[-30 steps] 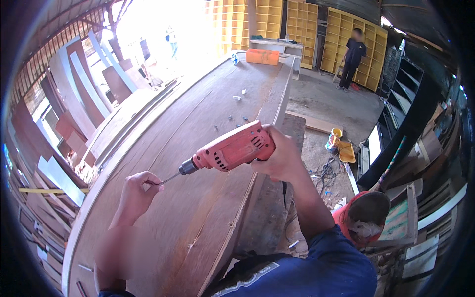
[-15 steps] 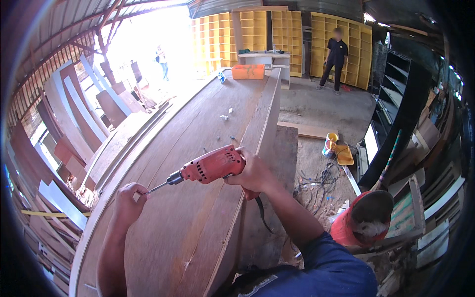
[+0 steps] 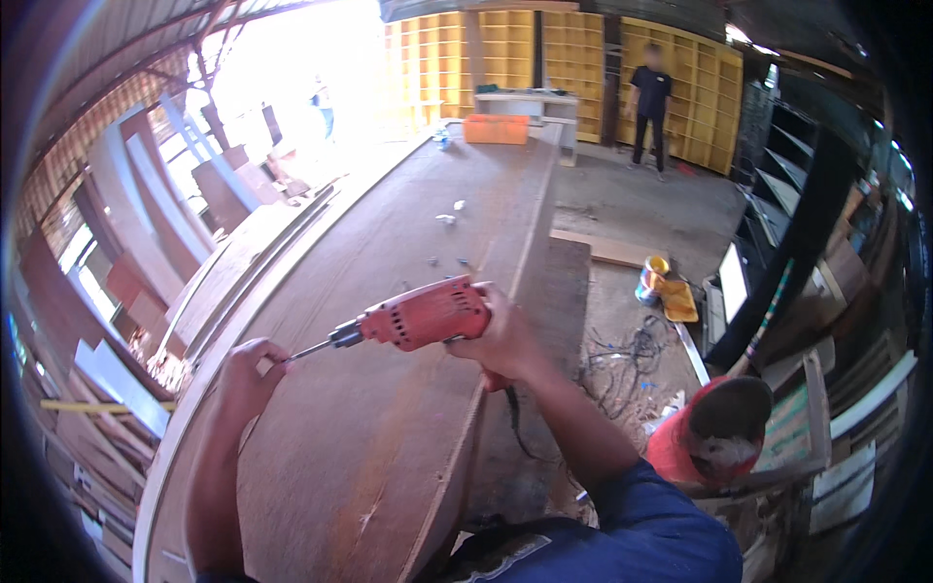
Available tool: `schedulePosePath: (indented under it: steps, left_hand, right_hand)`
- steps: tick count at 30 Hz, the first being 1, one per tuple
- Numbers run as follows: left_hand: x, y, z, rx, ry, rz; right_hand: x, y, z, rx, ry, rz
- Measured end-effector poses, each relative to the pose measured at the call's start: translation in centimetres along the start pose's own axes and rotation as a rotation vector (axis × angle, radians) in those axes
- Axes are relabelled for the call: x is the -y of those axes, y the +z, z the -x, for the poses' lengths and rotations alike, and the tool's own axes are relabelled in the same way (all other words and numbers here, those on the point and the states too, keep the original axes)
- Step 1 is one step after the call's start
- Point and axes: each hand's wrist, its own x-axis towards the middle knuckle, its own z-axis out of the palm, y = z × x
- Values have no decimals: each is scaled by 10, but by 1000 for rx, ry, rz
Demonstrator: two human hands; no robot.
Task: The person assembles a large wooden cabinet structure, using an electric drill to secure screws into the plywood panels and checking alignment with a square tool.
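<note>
My right hand (image 3: 501,325) is closed round the grip of a red power drill (image 3: 428,313), held level above a long plywood panel box (image 3: 360,476), its cord hanging down. A long thin bit (image 3: 313,348) points left from the chuck. The fingertips of my left hand (image 3: 255,369) pinch at the bit's tip; whether a small screw is there too I cannot make out. Small pieces of hardware (image 3: 434,260) and white scraps (image 3: 449,219) lie on the panel beyond the drill.
An orange box (image 3: 496,129) sits at the panel's far end. A person (image 3: 649,107) stands before yellow shelving. Paint cans (image 3: 649,284), cables (image 3: 632,355) and a red bucket (image 3: 680,447) are on the right. Leaning boards (image 3: 136,185) line the left, black shelving (image 3: 782,185) the right.
The drill and my right hand have moved left and slightly lower in view, and my left hand slightly left. The view has shifted, raising more of the background. The standing person has changed stance.
</note>
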Motion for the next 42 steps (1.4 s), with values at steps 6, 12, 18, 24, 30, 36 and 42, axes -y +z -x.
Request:
schedulePosePath:
  steps: [6,12,18,24,30,36,42]
  left_hand:
    - [4,-3,-4,12,-42,35]
    - [4,-9,-4,25,-18,35]
    - [87,-18,9,-27,-178,5]
    - [189,-13,33,-73,-329,-284]
    - [212,-11,36,-115,-466,-133]
    - [259,-13,31,-137,-443,-294]
    - [270,-19,30,-81,-451,-247]
  right_hand:
    - [6,5,3,-47,-70,-7]
    - [-7,8,1,-67,-97,-21]
    - [-14,10,-2,-91,-136,-24]
    - [-5,4,3,-67,-54,33]
    - [0,6,1,-92,-52,38]
    - [-4,6,1,-52,-56,3]
    - [-4,8,2,-59,-74,-35]
